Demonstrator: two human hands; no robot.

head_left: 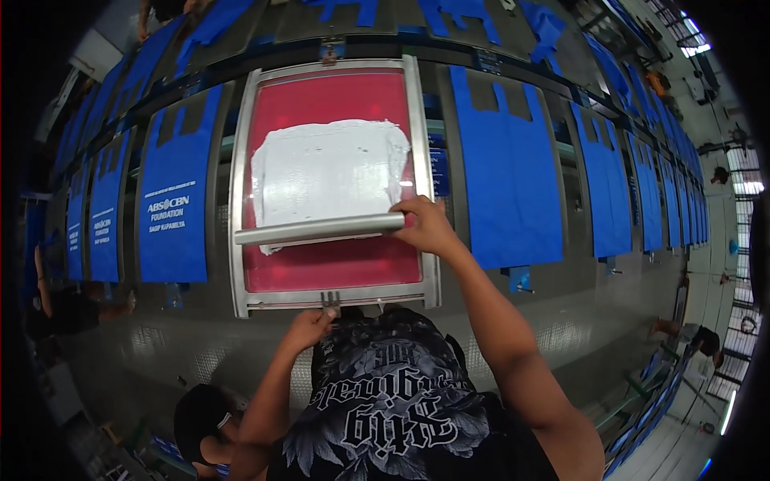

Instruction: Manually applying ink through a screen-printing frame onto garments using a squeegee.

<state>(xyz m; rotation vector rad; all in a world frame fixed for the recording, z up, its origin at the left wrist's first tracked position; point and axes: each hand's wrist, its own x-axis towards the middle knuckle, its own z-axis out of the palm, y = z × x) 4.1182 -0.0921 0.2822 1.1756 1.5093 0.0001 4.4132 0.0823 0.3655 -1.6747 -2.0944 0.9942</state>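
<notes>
In front of me lies a screen printing frame point(238, 192) with a metal rim and red mesh point(321, 272). A thick patch of white ink point(330, 168) covers the mesh's middle, ragged at its edges. Across the lower part of the ink lies a long silvery squeegee point(321, 230), slightly higher at its right end. My right hand point(423, 228) is closed around that right end. At the near rim, my left hand point(313, 327) pinches a small metal bracket point(330, 300) on the frame. What lies under the screen is hidden.
Blue flat bags lie on boards on both sides, such as a printed blue bag point(178, 180) at left and a plain blue bag point(509, 168) at right. More blue bags point(345, 12) lie in the far row. Other people, including one person point(207, 421) at lower left, are nearby.
</notes>
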